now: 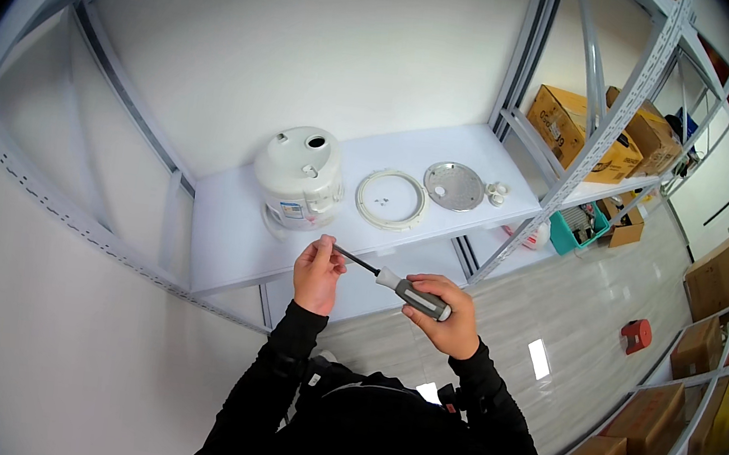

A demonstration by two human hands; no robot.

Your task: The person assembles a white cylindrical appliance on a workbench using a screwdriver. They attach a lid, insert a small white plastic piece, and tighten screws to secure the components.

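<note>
Screwdriver (pixel 388 278) is held in the air by both hands, near the front edge of the white shelf (pixel 229 252), apart from the parts laid there. Handle is gripped by the right hand (pixel 448 318), fingers curled round it. Shaft is pinched near its tip by the fingertips of the left hand (pixel 316 278) (whether a small part is caught there too can't be told). On the shelf, left to right: a white tub (pixel 298 174), a white ring (pixel 361 196) with small bits (pixel 381 201) seen inside it, a round metal plate (pixel 461 185), and small white pieces (pixel 497 194) just beside the plate.

For good handling, the pinch is best kept light and the handle grip firm, so the shaft can be turned without wobble. The tip should probably be kept clear of the loose bits, which could easily be scattered if knocked.
</note>
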